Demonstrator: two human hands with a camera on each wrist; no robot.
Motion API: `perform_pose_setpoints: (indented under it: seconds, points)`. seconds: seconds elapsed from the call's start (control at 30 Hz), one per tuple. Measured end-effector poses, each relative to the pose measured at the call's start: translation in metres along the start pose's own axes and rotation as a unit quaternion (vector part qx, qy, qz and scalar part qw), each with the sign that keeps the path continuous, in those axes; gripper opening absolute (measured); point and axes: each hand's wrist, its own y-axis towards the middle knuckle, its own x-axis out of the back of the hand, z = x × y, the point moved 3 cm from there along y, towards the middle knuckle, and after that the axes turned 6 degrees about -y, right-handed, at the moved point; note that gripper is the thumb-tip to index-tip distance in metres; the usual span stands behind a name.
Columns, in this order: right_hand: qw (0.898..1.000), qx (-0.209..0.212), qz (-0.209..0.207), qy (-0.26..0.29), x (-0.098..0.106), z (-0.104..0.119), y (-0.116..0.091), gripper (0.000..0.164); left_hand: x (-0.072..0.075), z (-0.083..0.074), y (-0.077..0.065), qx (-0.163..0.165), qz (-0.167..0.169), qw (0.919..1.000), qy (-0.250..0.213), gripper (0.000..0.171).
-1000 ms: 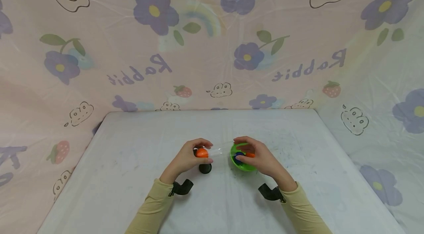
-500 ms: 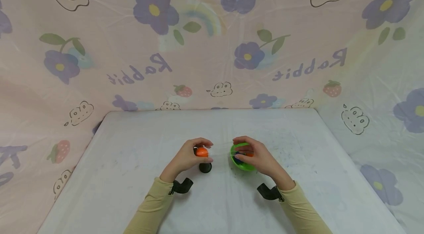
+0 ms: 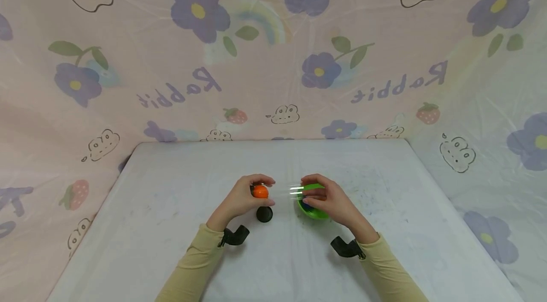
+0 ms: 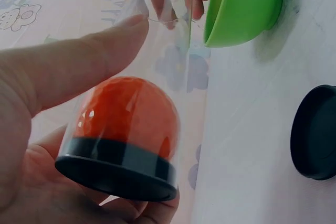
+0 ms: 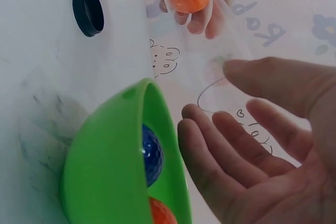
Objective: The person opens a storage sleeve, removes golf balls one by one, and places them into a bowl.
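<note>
My left hand (image 3: 241,200) grips a clear tube (image 4: 168,61) lying sideways, near its black-capped end. Inside, against the black cap (image 4: 115,174), sits an orange golf ball (image 4: 128,111). My right hand (image 3: 331,202) holds the tube's other end between thumb and fingertips; the right wrist view shows the rim there, without a cap. Just beneath that hand is a green bowl (image 5: 105,166), partly covered by it in the head view. A blue golf ball (image 5: 152,156) and an orange golf ball (image 5: 163,211) are in the bowl.
A loose black cap (image 3: 264,214) lies on the white table (image 3: 192,164), close to the left hand. Black wrist mounts (image 3: 236,235) stick out inward below both hands. A patterned cloth (image 3: 256,79) hangs behind and beside the table.
Both hands stay almost in place. Bright reflections on the tube now show farther right. The orange ball in the bowl has become hidden behind the right hand in the head view.
</note>
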Motion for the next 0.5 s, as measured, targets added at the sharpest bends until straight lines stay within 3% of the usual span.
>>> perform_pose_setpoints:
  seconds: [0.3, 0.5]
  points:
    - [0.999, -0.005, 0.001, 0.035, -0.001, -0.006, 0.002, 0.042, 0.002, -0.005, 0.002, 0.005, 0.004, 1.0000, -0.006, 0.046]
    - [0.999, -0.003, 0.000, 0.049, 0.000, -0.028, 0.008, 0.044, 0.003, -0.039, -0.007, 0.009, 0.014, 0.9997, -0.017, 0.044]
